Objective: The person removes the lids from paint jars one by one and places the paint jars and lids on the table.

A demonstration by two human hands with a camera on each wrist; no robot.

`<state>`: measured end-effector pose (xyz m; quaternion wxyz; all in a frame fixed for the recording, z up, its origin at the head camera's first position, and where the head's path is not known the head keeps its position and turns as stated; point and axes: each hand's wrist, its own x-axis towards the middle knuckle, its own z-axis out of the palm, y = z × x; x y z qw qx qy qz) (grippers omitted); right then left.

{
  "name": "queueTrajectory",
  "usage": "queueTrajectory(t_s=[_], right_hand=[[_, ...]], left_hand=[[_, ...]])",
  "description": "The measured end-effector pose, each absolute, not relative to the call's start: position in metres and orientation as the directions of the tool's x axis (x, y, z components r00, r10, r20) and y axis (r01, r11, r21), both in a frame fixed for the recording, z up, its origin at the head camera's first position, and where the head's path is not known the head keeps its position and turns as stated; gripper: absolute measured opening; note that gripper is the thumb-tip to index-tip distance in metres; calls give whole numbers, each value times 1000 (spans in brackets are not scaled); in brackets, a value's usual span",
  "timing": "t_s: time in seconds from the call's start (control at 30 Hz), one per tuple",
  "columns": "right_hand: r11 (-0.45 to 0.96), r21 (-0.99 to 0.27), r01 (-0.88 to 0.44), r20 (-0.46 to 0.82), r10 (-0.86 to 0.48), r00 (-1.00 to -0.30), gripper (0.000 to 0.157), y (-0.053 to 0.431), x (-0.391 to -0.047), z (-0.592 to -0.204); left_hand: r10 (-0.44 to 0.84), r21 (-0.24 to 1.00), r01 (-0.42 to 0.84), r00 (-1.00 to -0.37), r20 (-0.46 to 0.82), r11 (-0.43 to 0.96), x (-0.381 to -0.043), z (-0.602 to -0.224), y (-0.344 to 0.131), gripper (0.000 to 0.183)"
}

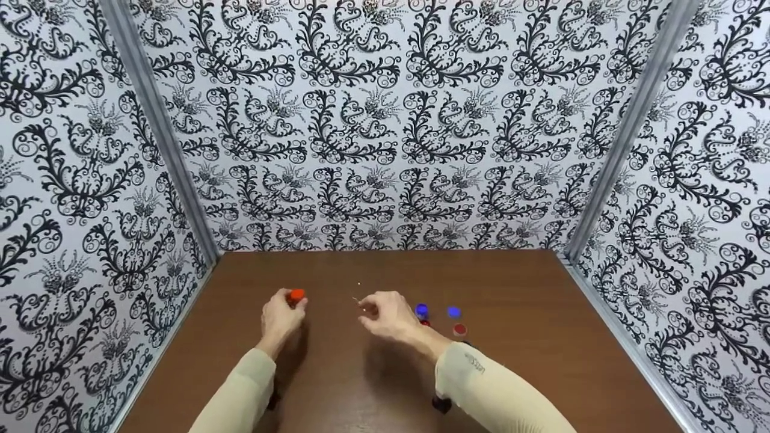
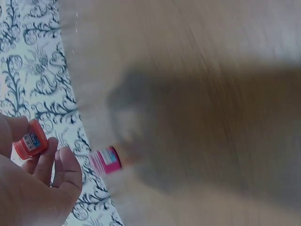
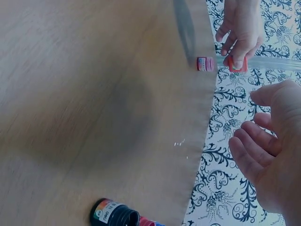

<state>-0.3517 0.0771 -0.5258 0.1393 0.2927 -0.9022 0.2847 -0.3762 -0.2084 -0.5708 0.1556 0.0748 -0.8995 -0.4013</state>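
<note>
My left hand (image 1: pixel 283 316) grips a small orange-red jar (image 1: pixel 297 294) between thumb and fingers. In the left wrist view a label with a barcode shows on this jar (image 2: pixel 31 140). Close by, a pink jar (image 2: pixel 106 160) with a label stands on the table; the head view does not show it clearly. To the right my right hand (image 1: pixel 388 316) hovers over the table, fingers loosely bent. Nothing shows between its fingers in the right wrist view. Tiny white specks (image 3: pixel 179 142) lie on the table near this hand (image 3: pixel 270 146).
Just right of my right hand stand a blue jar (image 1: pixel 421 311) and a partly hidden red jar (image 1: pixel 425 323). Beside them lie a blue lid (image 1: pixel 454 312) and a red lid (image 1: pixel 460 329). Patterned walls enclose the brown table (image 1: pixel 511 373) at the back and sides.
</note>
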Motion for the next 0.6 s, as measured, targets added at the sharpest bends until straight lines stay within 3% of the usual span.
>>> queueTrajectory(t_s=[0.17, 0.6], right_hand=[[652, -414, -635, 454, -457, -765, 19, 81, -352, -526], [654, -431, -622, 450, -442, -776, 20, 88, -350, -523]], left_hand=[[-212, 753, 51, -945, 248, 656, -372, -571, -192, 34], [-122, 726, 166, -937, 326, 667, -361, -562, -151, 25]])
